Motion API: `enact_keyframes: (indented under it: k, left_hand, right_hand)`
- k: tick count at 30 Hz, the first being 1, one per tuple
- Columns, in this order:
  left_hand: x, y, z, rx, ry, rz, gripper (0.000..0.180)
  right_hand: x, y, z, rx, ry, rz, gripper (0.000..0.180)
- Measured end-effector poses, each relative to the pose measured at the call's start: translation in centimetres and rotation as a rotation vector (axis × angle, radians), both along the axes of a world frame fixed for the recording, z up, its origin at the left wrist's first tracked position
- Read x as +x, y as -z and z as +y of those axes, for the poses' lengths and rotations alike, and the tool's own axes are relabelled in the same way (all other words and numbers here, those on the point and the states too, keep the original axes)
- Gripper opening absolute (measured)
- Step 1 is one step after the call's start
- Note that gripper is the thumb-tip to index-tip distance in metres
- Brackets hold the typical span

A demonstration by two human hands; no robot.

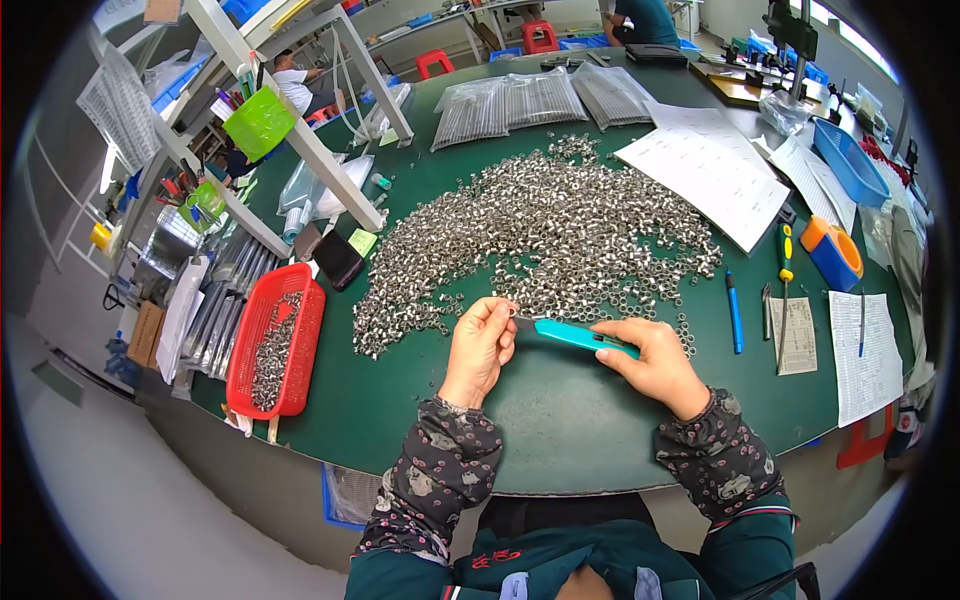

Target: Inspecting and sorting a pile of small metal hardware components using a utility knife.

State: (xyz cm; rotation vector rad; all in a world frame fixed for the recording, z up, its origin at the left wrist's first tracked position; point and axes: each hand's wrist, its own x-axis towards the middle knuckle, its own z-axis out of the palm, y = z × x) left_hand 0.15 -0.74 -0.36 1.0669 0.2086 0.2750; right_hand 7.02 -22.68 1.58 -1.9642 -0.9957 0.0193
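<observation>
My right hand is closed round the handle of a teal utility knife, its blade pointing left. The blade tip reaches the fingertips of my left hand, where a small metal ring is pinched between thumb and forefinger. Just beyond both hands spreads a large heap of small silvery metal rings, some lying loose near my right fingers. Dark flowered sleeve covers wrap both forearms.
On the left stands a red basket partly filled with rings. Packs of metal tubes and paper sheets lie behind the heap. To the right are a blue pen, a yellow-handled screwdriver and an orange-and-blue tape dispenser.
</observation>
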Motion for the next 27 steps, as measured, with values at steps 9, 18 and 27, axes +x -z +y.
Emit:
enact_keyframes:
  k: [9,18,27]
  left_hand:
    - [-0.5,0.1,-0.1,-0.077,0.044,0.052,0.023]
    - [-0.6,-0.6,0.2,-0.185,0.156,0.030,0.014]
    - [-0.4,-1.7,-8.5,1.068,0.229,0.017,0.011]
  right_hand:
    - [-1.2,-1.7,0.0,0.025,0.139,-0.457,0.032]
    - [1.0,-1.1,-0.4,0.338,0.259,-0.195,0.028]
    - [1.7,-0.8,-0.7,0.455,0.308,-0.161,0.029]
